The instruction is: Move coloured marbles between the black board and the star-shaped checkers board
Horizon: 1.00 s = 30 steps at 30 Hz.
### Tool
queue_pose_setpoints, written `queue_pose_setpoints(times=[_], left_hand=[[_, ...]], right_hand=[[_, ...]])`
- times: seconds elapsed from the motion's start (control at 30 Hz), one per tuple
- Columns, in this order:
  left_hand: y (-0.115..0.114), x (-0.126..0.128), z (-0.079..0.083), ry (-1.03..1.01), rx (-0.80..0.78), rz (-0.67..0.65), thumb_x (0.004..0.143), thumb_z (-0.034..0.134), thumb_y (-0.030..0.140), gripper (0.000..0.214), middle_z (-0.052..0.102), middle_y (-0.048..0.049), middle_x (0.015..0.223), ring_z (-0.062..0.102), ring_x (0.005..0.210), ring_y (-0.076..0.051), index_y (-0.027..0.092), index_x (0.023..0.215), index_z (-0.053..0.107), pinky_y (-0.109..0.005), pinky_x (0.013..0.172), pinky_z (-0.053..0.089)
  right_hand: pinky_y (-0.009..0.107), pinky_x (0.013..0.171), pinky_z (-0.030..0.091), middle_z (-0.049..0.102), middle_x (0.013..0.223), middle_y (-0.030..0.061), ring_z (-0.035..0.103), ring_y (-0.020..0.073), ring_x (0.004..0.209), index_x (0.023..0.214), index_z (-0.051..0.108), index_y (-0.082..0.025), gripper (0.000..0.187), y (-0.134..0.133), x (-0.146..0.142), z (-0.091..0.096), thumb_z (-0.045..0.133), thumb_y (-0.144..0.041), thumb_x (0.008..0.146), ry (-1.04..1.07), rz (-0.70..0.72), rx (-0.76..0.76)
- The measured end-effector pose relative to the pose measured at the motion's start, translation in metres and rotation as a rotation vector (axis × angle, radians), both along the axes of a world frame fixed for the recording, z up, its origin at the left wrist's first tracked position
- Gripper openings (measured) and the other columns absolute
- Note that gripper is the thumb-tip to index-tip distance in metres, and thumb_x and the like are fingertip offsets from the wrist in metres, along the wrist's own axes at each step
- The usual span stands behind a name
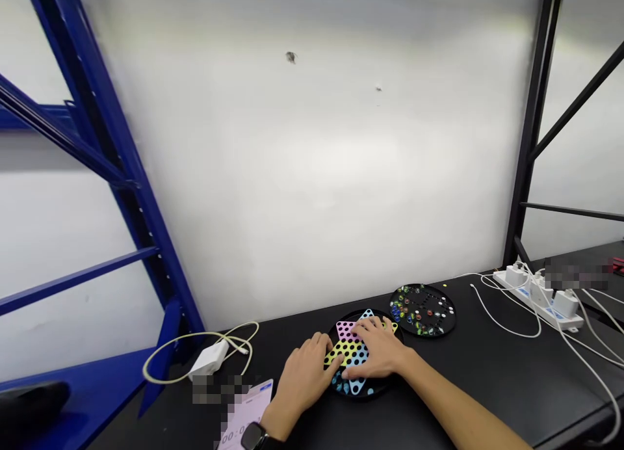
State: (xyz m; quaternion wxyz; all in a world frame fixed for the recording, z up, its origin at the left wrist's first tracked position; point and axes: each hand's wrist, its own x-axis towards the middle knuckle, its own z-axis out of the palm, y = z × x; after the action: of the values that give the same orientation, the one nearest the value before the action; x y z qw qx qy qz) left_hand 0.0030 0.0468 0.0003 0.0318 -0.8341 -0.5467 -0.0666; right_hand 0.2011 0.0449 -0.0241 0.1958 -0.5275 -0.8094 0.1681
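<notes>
A star-shaped Chinese checkers board (348, 352) in pink, yellow and blue, full of black holes, sits tilted over a round black tray (363, 397). Blue-green marbles (340, 383) show in the tray below the board's lower edge. My left hand (308, 369) is at the board's left side, thumb on the front edge and fingers curled at the rim. Across the board's right part lies my right hand (377, 349), its thumb at the lower edge and its fingers at the upper edge. The fingers hide part of the star.
Behind and right, a second round black tray (423, 333) holds several coloured marbles. A phone with a timer (248, 414) lies left of my left wrist. A white charger (209, 360) with a looped cable is further left. A power strip (539, 300) with cables stands right.
</notes>
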Motion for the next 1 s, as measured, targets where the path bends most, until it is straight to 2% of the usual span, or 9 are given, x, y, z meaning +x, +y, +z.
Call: queue_pose_setpoints(times=[0.13, 0.27, 0.4, 0.5, 0.6, 0.7, 0.77, 1.0], left_hand=[[0.0, 0.001, -0.004, 0.051, 0.067, 0.072, 0.092, 0.042, 0.04, 0.029, 0.061, -0.0091, 0.106, 0.059, 0.1, -0.027, 0.019, 0.098, 0.062, -0.036, 0.079, 0.044], [0.0, 0.001, -0.007, 0.075, 0.017, 0.108, 0.095, 0.036, 0.04, 0.036, 0.061, -0.011, 0.107, 0.061, 0.101, -0.028, 0.018, 0.105, 0.063, -0.038, 0.08, 0.046], [0.001, 0.001, -0.009, 0.072, -0.015, 0.087, 0.096, 0.033, 0.038, 0.036, 0.06, -0.0102, 0.109, 0.062, 0.099, -0.026, 0.02, 0.111, 0.061, -0.036, 0.079, 0.046], [0.002, 0.001, -0.008, 0.07, -0.024, 0.071, 0.098, 0.033, 0.039, 0.034, 0.06, -0.0088, 0.106, 0.063, 0.097, -0.024, 0.021, 0.109, 0.06, -0.033, 0.078, 0.046], [0.003, 0.002, -0.007, 0.049, 0.0, 0.076, 0.098, 0.034, 0.037, 0.03, 0.059, -0.0074, 0.103, 0.063, 0.094, -0.022, 0.021, 0.106, 0.058, -0.031, 0.076, 0.045], [0.002, 0.006, -0.007, -0.001, 0.066, 0.073, 0.098, 0.034, 0.032, 0.025, 0.059, -0.0053, 0.101, 0.062, 0.09, -0.02, 0.02, 0.103, 0.056, -0.03, 0.073, 0.044], [0.001, 0.008, -0.008, -0.024, 0.083, 0.054, 0.098, 0.033, 0.031, 0.027, 0.059, -0.0046, 0.099, 0.062, 0.088, -0.02, 0.02, 0.099, 0.057, -0.029, 0.072, 0.043], [-0.004, 0.009, -0.006, 0.016, 0.053, 0.056, 0.098, 0.032, 0.032, 0.033, 0.061, -0.0061, 0.1, 0.063, 0.089, -0.022, 0.019, 0.098, 0.063, -0.032, 0.075, 0.044]], right_hand=[[0.061, 0.112, 0.007, 0.044, 0.145, 0.0131, 0.031, 0.0374, 0.135, 0.138, 0.047, -0.025, 0.085, -0.003, -0.008, -0.004, 0.062, -0.071, 0.069, 0.016, -0.046, 0.0], [0.062, 0.112, 0.003, 0.038, 0.149, 0.0148, 0.025, 0.0393, 0.138, 0.144, 0.041, -0.021, 0.094, -0.004, -0.01, -0.008, 0.062, -0.072, 0.068, 0.019, -0.052, -0.026], [0.06, 0.113, 0.005, 0.035, 0.152, 0.0148, 0.022, 0.0386, 0.14, 0.144, 0.043, -0.02, 0.092, -0.002, -0.009, -0.007, 0.062, -0.07, 0.07, 0.037, -0.057, -0.062], [0.053, 0.111, 0.016, 0.047, 0.143, 0.0133, 0.034, 0.0347, 0.133, 0.132, 0.055, -0.022, 0.071, 0.0, -0.007, -0.003, 0.056, -0.067, 0.078, 0.164, -0.126, -0.061], [0.044, 0.106, 0.025, 0.06, 0.126, 0.0095, 0.046, 0.028, 0.121, 0.111, 0.065, -0.024, 0.049, 0.003, -0.005, 0.001, 0.041, -0.062, 0.091, 0.316, -0.235, -0.058], [0.041, 0.101, 0.027, 0.066, 0.111, 0.0066, 0.05, 0.0247, 0.114, 0.09, 0.066, -0.023, 0.054, 0.005, -0.002, 0.003, 0.027, -0.059, 0.097, 0.336, -0.3, -0.062], [0.041, 0.099, 0.028, 0.067, 0.103, 0.007, 0.051, 0.0244, 0.109, 0.082, 0.065, -0.021, 0.057, 0.005, -0.001, 0.004, 0.026, -0.059, 0.098, 0.292, -0.327, -0.035], [0.04, 0.087, 0.037, 0.069, 0.092, 0.0141, 0.053, 0.0297, 0.101, 0.076, 0.067, -0.018, 0.056, 0.01, 0.0, 0.003, 0.032, -0.055, 0.097, 0.113, -0.365, 0.081]])
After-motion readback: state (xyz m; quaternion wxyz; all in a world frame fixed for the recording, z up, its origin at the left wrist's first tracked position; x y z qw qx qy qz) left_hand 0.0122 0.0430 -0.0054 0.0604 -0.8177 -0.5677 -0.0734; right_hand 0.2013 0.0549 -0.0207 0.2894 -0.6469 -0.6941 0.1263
